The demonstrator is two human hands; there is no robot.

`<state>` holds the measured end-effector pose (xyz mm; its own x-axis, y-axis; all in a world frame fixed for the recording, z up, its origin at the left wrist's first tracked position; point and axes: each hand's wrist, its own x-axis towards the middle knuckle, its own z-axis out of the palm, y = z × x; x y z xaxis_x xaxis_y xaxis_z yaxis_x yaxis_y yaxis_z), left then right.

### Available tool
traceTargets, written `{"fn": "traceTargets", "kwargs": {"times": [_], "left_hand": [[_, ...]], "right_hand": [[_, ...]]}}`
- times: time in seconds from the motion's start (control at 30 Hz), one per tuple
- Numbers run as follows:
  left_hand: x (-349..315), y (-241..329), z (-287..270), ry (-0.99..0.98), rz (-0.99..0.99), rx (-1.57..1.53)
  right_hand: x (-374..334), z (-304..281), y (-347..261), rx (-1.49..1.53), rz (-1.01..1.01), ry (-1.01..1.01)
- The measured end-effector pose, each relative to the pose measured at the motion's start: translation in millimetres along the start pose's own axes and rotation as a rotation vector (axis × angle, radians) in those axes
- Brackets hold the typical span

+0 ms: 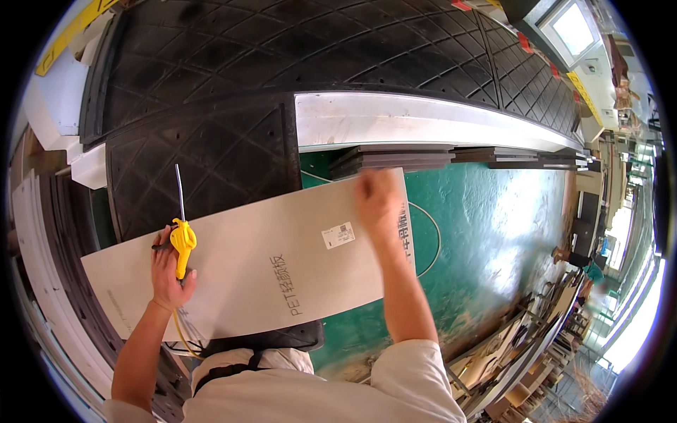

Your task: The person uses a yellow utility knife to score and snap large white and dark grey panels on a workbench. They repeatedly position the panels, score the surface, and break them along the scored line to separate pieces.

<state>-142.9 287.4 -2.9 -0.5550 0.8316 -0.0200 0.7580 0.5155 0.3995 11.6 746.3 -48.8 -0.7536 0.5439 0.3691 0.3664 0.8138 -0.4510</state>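
A long, pale board (pixel 240 282) lies at a slant in front of me, with printed lettering and a small white label (pixel 338 235) on its face. Over its left part, my left hand (pixel 168 276) is closed on a yellow air blow gun (pixel 183 243). The gun's thin metal nozzle points away from me past the board's far edge, and a yellow hose (pixel 179 328) trails back toward my waist. My right hand (pixel 379 201) is over the right end of the board, near its far corner. Motion smears its fingers, and I cannot tell whether it touches the board.
Black ribbed matting (pixel 204 158) covers the surface beyond the board. Dark panels (pixel 388 158) are stacked along a white ledge (pixel 423 120). The green floor (pixel 486 225) at right has a pale hose (pixel 438 240) on it. More boards stand at left (pixel 60 240) and lower right (pixel 522 345).
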Motion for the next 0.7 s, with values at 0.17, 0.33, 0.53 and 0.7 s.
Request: {"fn": "traceTargets", "kwargs": {"times": [0.17,0.33,0.53,0.7], "left_hand": [[-4,-1,3,0.01,0.026,-0.014],[-4,4,0,0.031,-0.002,-0.033],[0,3,-1,0.03,0.01,-0.04],[-10,-2,4,0.027,-0.017,-0.043]], "right_hand": [[24,-73,112,0.014,0.623,-0.002],[15,-56,48,0.196,0.525,-0.029],[27,-52,23,0.055,0.629,-0.1],[36,-49,22,-0.012,0.553,-0.081]]}}
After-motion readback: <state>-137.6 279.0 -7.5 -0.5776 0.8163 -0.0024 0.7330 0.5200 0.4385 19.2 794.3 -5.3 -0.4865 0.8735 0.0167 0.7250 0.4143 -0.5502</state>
